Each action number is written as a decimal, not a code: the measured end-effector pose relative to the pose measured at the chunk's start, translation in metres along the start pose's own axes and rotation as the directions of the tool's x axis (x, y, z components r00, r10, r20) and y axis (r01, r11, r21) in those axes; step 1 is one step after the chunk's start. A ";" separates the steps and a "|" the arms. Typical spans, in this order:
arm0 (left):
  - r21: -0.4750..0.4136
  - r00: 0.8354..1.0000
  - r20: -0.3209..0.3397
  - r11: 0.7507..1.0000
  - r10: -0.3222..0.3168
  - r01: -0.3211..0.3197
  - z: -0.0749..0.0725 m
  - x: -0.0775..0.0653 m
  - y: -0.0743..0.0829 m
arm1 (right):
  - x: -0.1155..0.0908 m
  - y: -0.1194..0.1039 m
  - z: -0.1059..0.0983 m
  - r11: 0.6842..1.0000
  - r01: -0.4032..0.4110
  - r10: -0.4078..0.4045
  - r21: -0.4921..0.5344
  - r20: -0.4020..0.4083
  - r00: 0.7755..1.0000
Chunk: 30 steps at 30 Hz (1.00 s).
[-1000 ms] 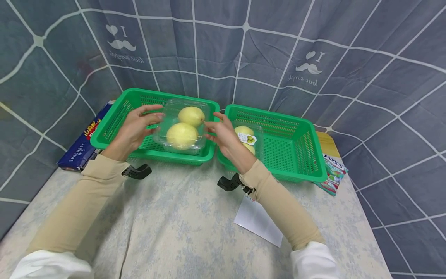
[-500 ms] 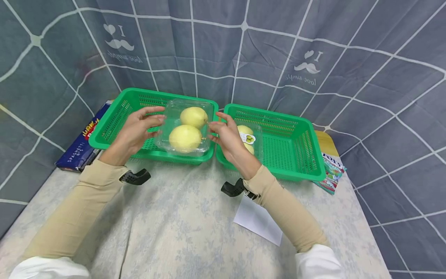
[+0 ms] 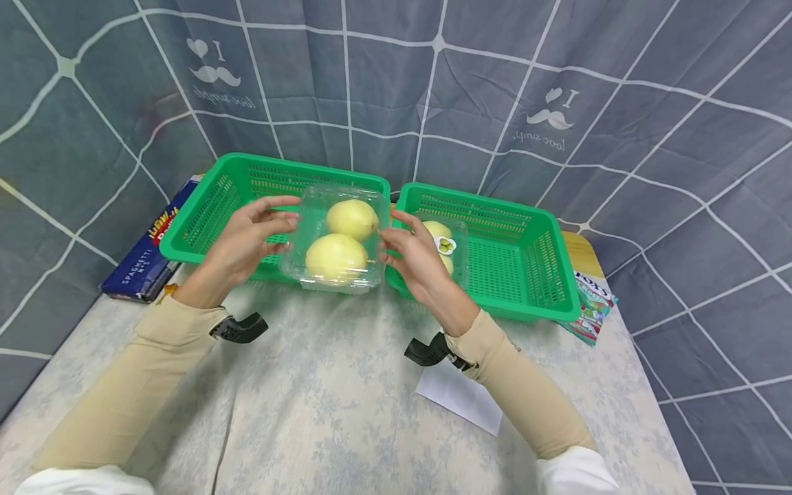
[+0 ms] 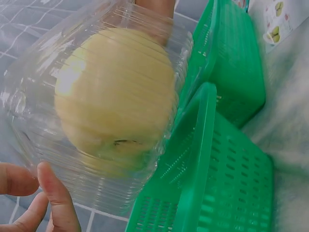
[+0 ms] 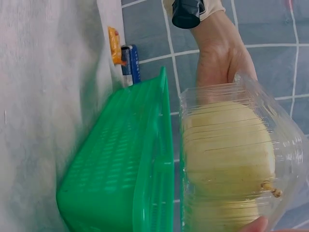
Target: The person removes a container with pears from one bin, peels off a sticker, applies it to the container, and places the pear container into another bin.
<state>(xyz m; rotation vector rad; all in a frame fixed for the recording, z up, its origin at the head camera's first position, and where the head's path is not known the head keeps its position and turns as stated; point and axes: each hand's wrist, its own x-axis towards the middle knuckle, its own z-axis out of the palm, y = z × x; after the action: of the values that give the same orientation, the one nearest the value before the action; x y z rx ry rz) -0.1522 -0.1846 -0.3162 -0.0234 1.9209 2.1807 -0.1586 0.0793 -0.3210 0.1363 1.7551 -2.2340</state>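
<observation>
A clear plastic clamshell (image 3: 297, 234) with two large pale-yellow fruits (image 3: 337, 258) inside is held up in the head view, over the front edge of the left green basket (image 3: 204, 199). My left hand (image 3: 247, 234) grips its left side, thumb and fingers at the edge. On the opposite side my right hand (image 3: 423, 261) grips it by the fingertips. Through the ridged plastic in the right wrist view, a short brown stem (image 5: 271, 188) shows on one fruit. Seen from the left wrist, the clamshell (image 4: 29, 111) is above the basket rim (image 4: 207, 106).
The right green basket (image 3: 551, 240) holds another clamshell of yellow fruit with a label (image 3: 444, 245), partly behind my right hand. A blue spaghetti box (image 3: 136, 268) lies left of the baskets, a candy bag (image 3: 594, 302) to the right. White paper (image 3: 460, 395) lies in front.
Both hands have brought the clamshell nearer to me and a little to the right, from over the left basket to its front edge. The baskets have stayed put.
</observation>
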 end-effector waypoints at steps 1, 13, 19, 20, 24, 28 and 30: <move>0.007 1.000 0.004 1.000 0.001 -0.001 0.001 -0.001 0.000 | -0.002 0.000 -0.001 1.000 -0.001 0.001 0.004 0.002 1.000; 0.086 1.000 0.007 0.996 -0.002 0.001 0.013 -0.017 -0.011 | -0.020 0.005 -0.011 0.999 -0.040 0.039 0.009 0.056 0.998; 0.083 1.000 0.021 0.996 0.013 -0.015 0.016 -0.027 -0.012 | -0.029 0.008 -0.013 0.997 -0.065 0.063 0.033 0.064 0.996; 0.079 1.000 0.025 0.997 0.018 -0.020 0.017 -0.029 -0.012 | -0.031 0.009 -0.013 0.997 -0.067 0.064 0.037 0.065 0.996; 0.062 0.998 0.043 0.997 0.038 -0.040 0.019 -0.036 -0.014 | -0.038 0.010 -0.015 0.997 -0.071 0.068 0.042 0.066 0.996; 0.045 0.997 0.061 0.998 0.041 -0.044 0.021 -0.043 -0.019 | -0.046 0.014 -0.019 0.995 -0.086 0.083 0.043 0.077 0.994; 0.037 0.998 0.064 0.999 0.029 -0.031 0.022 -0.046 -0.022 | -0.050 0.017 -0.021 0.995 -0.094 0.091 0.038 0.086 0.992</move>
<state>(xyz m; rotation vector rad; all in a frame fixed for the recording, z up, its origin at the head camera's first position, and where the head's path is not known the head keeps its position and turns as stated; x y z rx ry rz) -0.1002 -0.1679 -0.3265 0.0813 1.9389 2.1368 -0.1088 0.1042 -0.3293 0.1279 1.6259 -2.1790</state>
